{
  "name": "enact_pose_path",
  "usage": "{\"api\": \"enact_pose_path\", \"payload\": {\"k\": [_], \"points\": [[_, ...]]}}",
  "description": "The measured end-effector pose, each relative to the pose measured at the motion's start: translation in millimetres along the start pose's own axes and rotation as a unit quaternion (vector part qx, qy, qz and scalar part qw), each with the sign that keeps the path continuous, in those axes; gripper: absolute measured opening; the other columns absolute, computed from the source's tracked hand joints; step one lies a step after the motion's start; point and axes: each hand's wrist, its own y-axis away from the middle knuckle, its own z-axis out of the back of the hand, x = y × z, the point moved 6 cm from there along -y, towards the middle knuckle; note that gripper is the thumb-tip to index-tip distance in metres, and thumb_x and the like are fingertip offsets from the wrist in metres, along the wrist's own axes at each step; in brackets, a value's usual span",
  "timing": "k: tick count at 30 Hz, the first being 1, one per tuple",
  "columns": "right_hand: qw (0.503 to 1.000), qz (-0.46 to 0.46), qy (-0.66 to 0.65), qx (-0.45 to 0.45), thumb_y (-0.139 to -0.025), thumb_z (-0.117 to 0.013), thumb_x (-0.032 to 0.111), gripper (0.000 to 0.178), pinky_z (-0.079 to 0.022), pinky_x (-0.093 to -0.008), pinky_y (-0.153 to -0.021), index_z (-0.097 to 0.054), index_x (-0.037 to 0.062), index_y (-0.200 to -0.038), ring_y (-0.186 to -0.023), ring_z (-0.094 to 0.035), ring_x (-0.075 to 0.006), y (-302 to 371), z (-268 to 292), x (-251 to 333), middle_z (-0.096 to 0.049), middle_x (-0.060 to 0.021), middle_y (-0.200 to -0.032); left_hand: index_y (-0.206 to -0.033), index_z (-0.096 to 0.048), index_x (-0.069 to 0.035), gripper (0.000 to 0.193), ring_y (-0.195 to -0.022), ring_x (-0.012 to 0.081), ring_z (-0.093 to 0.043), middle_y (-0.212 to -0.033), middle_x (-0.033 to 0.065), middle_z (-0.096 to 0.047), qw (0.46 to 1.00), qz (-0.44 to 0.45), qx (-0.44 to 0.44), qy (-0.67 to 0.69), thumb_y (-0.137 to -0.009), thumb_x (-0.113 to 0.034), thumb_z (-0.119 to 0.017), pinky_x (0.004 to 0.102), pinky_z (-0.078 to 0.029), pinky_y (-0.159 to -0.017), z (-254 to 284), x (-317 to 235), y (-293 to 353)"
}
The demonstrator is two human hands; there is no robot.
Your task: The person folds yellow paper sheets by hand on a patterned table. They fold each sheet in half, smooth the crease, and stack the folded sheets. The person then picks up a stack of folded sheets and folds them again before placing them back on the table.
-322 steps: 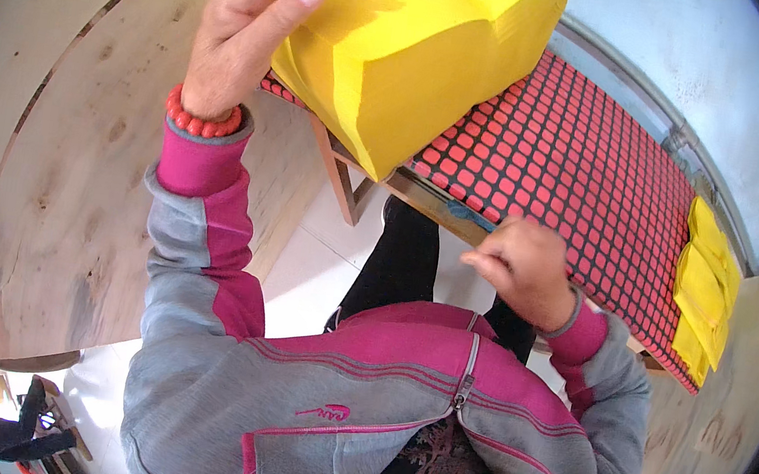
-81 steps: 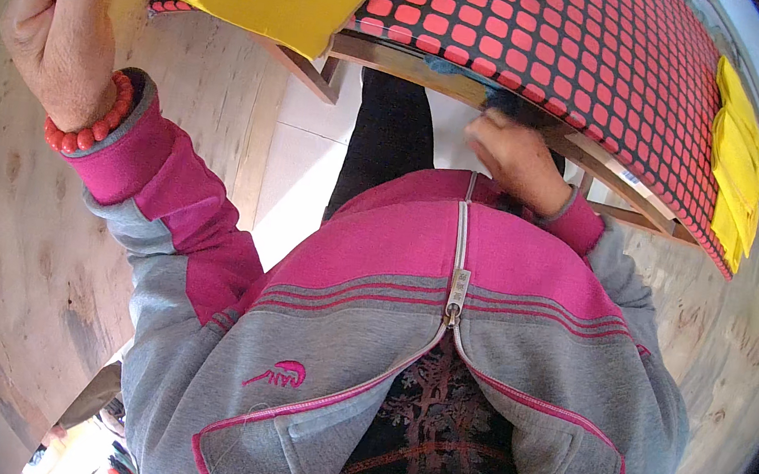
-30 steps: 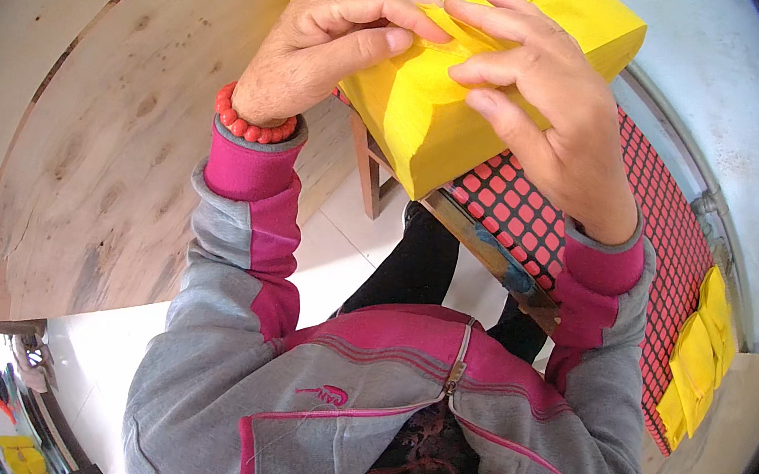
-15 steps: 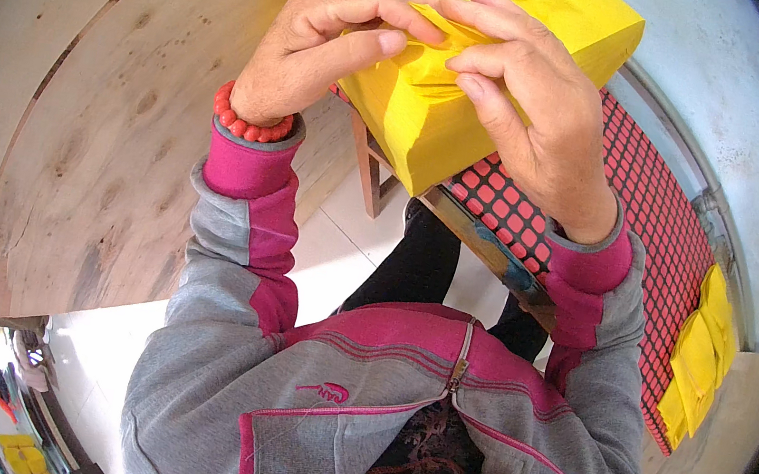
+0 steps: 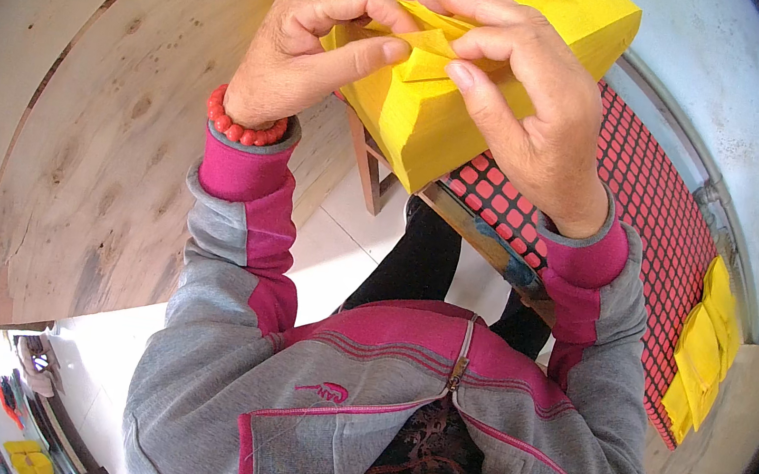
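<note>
My left hand (image 5: pixel 290 60) and right hand (image 5: pixel 549 115) have thumbs and fingers clamped on a thin, creased yellow flap (image 5: pixel 422 62) atop a bulky, matte yellow block (image 5: pixel 412 136), sharp-cornered, on the far left of the red-squared black worktop (image 5: pixel 640 190). Limp, folded yellow pieces (image 5: pixel 702 351) lie at its near right end.

A cloth bundle (image 5: pixel 417 132) is set at top centre, on the left end of the desk (image 5: pixel 645 224), with the left hand (image 5: pixel 294 48) and right hand (image 5: pixel 546 101) placed at its lower side. Folded cloths (image 5: pixel 707 342) are laid on the desk's right end. The left is taken up by a wooden board (image 5: pixel 103 153); the desk is flanked by a wall (image 5: pixel 734 92) at upper right.
</note>
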Motion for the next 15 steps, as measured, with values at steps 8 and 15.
{"api": "enact_pose_path", "payload": {"k": [8, 15], "points": [[0.998, 0.049, 0.018, -0.042, -0.08, -0.075, 0.003, 0.019, -0.053, -0.0406, -0.091, -0.066, 0.0008, -0.097, -0.11, -0.065, -0.0363, -4.8, 9.8, 9.2, -0.063, -0.0259, -0.126, -0.098, -0.064, -0.001, 0.005, -0.102, 0.012, -0.063, -0.119, 0.0133, -0.069, 0.998, 0.007, -0.06, 0.03, -0.093, 0.0, -0.065, 0.0273, -0.05, -0.089, -2.5, 5.5, 0.0], [0.998, 0.054, 0.007, -0.016, -0.08, -0.074, 0.002, 0.015, -0.051, -0.0433, -0.096, -0.064, 0.0007, -0.09, -0.114, -0.064, -0.0387, -2.4, 2.1, 2.6, -0.063, -0.0244, -0.126, -0.103, -0.058, -0.003, 0.008, -0.097, 0.0121, -0.066, -0.128, 0.0183, -0.064, 0.995, -0.016, -0.101, -0.002, -0.097, 0.003, -0.056, 0.0203, -0.053, -0.071, 1.4, 10.3, 5.1]]}}
